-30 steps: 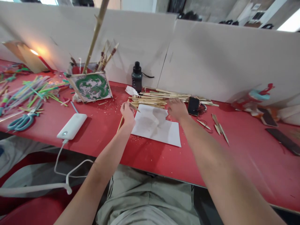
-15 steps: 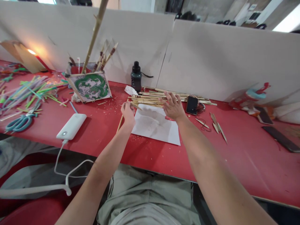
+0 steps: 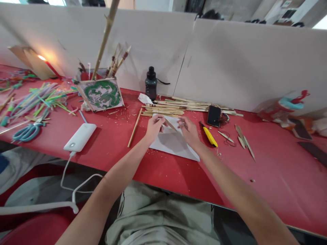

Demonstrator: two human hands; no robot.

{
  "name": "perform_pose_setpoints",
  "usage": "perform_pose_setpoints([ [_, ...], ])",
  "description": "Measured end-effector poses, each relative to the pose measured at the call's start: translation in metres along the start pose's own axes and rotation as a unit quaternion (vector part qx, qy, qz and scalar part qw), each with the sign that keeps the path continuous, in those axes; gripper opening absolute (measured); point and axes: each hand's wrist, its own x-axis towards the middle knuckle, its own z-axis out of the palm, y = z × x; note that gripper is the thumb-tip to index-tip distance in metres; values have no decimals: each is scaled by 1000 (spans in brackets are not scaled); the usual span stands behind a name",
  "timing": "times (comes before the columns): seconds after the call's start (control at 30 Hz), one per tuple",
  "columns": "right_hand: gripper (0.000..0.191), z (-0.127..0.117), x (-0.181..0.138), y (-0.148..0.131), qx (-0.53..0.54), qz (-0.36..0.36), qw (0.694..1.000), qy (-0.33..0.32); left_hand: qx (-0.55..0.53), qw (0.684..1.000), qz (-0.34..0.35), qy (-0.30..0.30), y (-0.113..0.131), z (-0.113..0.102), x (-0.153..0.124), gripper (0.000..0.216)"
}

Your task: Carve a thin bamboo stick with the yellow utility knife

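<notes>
Over a white paper sheet [image 3: 176,144] on the red table [image 3: 268,177], my left hand [image 3: 153,128] pinches one end of a short bamboo sliver [image 3: 170,124]. My right hand [image 3: 189,130] meets it from the right, fingers curled toward the sliver's other end; whether it grips is hard to tell. A long bamboo stick [image 3: 135,127] lies on the table just left of my left hand. Behind both hands a pile of bamboo strips [image 3: 168,108] stretches along the table.
A yellow utility knife [image 3: 209,135] lies right of my right hand, with a phone [image 3: 214,115] and cut bamboo pieces [image 3: 244,140] beyond. A power bank [image 3: 80,136], scissors [image 3: 25,132], coloured sticks [image 3: 38,100], a dragon picture [image 3: 100,94] and a dark bottle [image 3: 150,83] sit left and behind.
My left hand let the long stick lie on the table and moved right onto the paper with the sliver. My right hand drew back from the strip pile to meet it, uncovering the yellow knife.
</notes>
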Motion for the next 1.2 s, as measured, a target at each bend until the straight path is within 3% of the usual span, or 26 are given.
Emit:
perform_pose_setpoints([
  [0.1, 48, 1, -24, -5, 34, 21, 998, -56, 23, 998, -26, -59, -4, 4, -6, 25],
  [0.27, 37, 3, -46, -8, 13, 27, 999, -37, 107, 984, 4, -141, -12, 5, -8, 24],
  [0.43, 36, -1, -50, -6, -22, 30, 999, -30, 155, 981, 45, -108, -17, -1, -3, 21],
  [0.57, 38, -5, -51, -8, -140, 36, 988, -61, 183, 978, 91, -52, -12, -8, 2, 13],
  [0.7, 42, -3, -53, -15, -280, 47, 953, -104, 330, 930, 156, -44, -10, -14, 1, 10],
  [0.8, 45, 2, -55, -19, -334, 49, 931, -138, 422, 885, 167, -107, -13, -17, 0, 20],
  [1.0, 48, 9, -55, -25, -358, 46, 916, -177, 537, 797, 148, -233, -16, -21, -4, 38],
  [1.2, 47, 4, -51, -28, -357, 48, 912, -196, 555, 793, 89, -236, -11, -18, -3, 39],
])
